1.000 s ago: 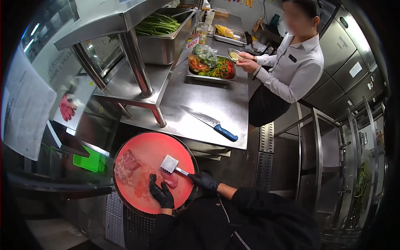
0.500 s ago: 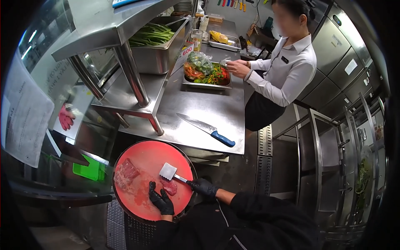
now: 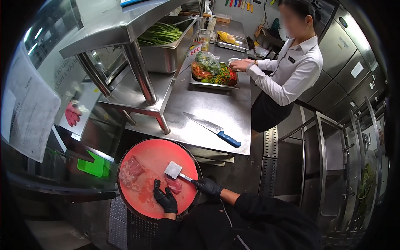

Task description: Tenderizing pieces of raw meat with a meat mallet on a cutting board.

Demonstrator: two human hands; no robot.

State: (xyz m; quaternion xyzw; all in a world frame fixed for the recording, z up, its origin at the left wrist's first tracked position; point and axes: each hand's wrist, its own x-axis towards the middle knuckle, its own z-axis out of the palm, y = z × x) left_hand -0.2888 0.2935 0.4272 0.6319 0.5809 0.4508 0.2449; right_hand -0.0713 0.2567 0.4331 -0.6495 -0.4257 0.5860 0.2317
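Note:
A meat mallet (image 3: 173,170) with a square, toothed metal head is held by its handle in my black-gloved right hand (image 3: 209,187), which is closed around it. The head hangs over or rests on the upper edge of a small piece of raw red meat (image 3: 174,186); contact cannot be made out. Beside that piece, my gloved left hand (image 3: 166,200) has its fingers and thumb apart and holds nothing. Both lie over a round red cutting board (image 3: 186,156). A larger, paler-edged chunk of raw meat (image 3: 132,171) sits on the board's left side.
Beyond the board stands a steel table (image 3: 175,104) with a blue-handled knife (image 3: 213,130). Farther back, a tray (image 3: 214,87) holds chillies and bagged vegetables, where a person in a white shirt (image 3: 298,66) works. A steel shelf (image 3: 137,104) rises at the left; a green basket (image 3: 92,164) is below.
The whole view has shifted a little, so everything appears slightly farther right. My hands, the mallet and the meat keep nearly the same places on the board.

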